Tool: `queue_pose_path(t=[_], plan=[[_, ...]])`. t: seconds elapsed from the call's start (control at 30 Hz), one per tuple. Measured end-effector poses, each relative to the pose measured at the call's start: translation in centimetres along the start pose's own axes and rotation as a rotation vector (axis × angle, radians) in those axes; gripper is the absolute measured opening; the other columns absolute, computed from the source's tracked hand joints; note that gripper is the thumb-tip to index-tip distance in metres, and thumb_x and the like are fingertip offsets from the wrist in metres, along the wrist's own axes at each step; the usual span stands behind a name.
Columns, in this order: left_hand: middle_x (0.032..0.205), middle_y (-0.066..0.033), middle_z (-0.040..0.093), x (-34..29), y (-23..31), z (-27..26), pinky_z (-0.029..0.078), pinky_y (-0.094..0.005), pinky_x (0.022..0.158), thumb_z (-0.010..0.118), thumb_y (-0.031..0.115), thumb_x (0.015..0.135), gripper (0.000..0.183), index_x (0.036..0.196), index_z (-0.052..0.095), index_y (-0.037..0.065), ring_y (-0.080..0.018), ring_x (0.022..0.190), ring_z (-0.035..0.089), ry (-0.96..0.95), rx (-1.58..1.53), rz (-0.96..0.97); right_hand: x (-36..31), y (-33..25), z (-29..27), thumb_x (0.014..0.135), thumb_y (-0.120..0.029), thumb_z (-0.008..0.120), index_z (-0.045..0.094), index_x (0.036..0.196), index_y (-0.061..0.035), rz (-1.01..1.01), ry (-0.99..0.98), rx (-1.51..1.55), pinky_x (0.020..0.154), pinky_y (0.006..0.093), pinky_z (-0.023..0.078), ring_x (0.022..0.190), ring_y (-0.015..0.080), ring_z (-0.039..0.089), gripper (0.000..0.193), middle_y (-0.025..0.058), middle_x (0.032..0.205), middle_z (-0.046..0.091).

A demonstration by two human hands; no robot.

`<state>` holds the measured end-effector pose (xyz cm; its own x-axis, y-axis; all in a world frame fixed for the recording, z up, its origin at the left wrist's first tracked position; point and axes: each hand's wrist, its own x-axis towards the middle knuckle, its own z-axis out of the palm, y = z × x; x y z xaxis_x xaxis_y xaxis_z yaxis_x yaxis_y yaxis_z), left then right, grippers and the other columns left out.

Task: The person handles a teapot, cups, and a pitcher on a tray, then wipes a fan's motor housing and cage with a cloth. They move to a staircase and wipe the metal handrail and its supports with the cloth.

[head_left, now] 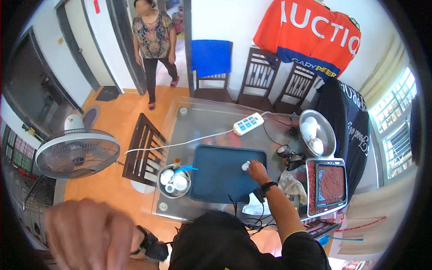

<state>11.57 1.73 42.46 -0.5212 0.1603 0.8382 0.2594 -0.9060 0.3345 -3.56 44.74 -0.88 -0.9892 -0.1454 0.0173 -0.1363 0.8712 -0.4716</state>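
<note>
My right hand (258, 171) is over the right part of a dark blue-grey tray (216, 173), its fingers closed on a small white object (245, 166) whose kind I cannot make out. Close to the camera at the lower left, my left hand (87, 236) looms large and blurred, away from the table. Its fingers are smeared, so I cannot tell how they are closed or whether they hold anything. Left of the tray stands a metal bowl (185, 191) with several white rounded pieces (180, 182) and a blue-handled tool (184, 168) in it.
A white power strip (248, 124) lies behind the tray, its cord running left. On the right are a large metal basin (330, 135), a tray of reddish-brown grains (312, 204), a headlamp-like device (294, 158) and a cloth (292, 184). A fan (77, 153) stands left; a person (154, 40) walks behind.
</note>
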Motion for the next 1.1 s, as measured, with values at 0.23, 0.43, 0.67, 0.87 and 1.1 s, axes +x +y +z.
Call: queue_pose_path(t=[0.23, 0.43, 0.67, 0.87, 1.1], plan=[[0.063, -0.0026, 0.052, -9.9, -8.2, -6.5, 0.047, -0.0295, 0.057, 0.064, 0.011, 0.097, 0.020, 0.082, 0.051, 0.009, -0.0126, 0.060, 0.054, 0.767, 0.701, -0.354, -0.4, -1.4, -0.5, 0.083, -0.020, 0.071, 0.060, 0.083, -0.0030, -0.130, -0.122, 0.072, 0.072, 0.0505, 0.050, 0.082, 0.0432, 0.064, 0.021, 0.0195, 0.082, 0.065], [0.066, 0.0020, 0.055, -20.8, -12.5, -11.3, 0.045, -0.0266, 0.055, 0.065, 0.016, 0.099, 0.030, 0.073, 0.053, 0.006, -0.0100, 0.058, 0.053, 0.972, 0.662, -0.773, -0.5, -6.8, -3.0, 0.085, -0.017, 0.071, 0.060, 0.082, -0.0032, -0.356, -0.130, 0.261, 0.065, 0.0444, 0.050, 0.075, 0.0379, 0.064, 0.018, 0.0166, 0.079, 0.064], [0.130, -0.0166, 0.061, -20.1, -14.8, -9.6, 0.050, -0.0412, 0.097, 0.079, 0.016, 0.083, 0.055, 0.133, 0.057, 0.005, -0.0346, 0.117, 0.058, 0.147, 1.605, -0.680, 0.0, -17.6, -8.8, 0.097, -0.018, 0.067, 0.064, 0.092, -0.0038, -0.443, -0.589, 0.565, 0.063, 0.0300, 0.049, 0.072, 0.0098, 0.059, 0.015, 0.0021, 0.078, 0.063], [0.116, -0.0109, 0.064, -20.5, -15.3, -9.1, 0.050, -0.0411, 0.092, 0.072, 0.009, 0.086, 0.032, 0.117, 0.066, 0.006, -0.0309, 0.109, 0.059, 0.086, 1.335, -0.711, -1.0, -20.7, -10.2, 0.098, -0.014, 0.066, 0.063, 0.098, -0.0020, -0.252, -0.954, 0.805, 0.067, 0.0267, 0.050, 0.076, 0.0100, 0.060, 0.012, 0.0029, 0.087, 0.065], [0.107, -0.0097, 0.068, -21.5, -14.4, -7.7, 0.051, -0.0383, 0.088, 0.076, 0.009, 0.085, 0.027, 0.111, 0.070, 0.005, -0.0285, 0.101, 0.064, 0.214, 1.267, -0.683, -2.8, -21.5, -9.3, 0.099, -0.020, 0.066, 0.063, 0.103, -0.0025, -0.112, -1.067, 0.936, 0.069, 0.0261, 0.051, 0.078, 0.0096, 0.061, 0.018, 0.0017, 0.089, 0.064]])
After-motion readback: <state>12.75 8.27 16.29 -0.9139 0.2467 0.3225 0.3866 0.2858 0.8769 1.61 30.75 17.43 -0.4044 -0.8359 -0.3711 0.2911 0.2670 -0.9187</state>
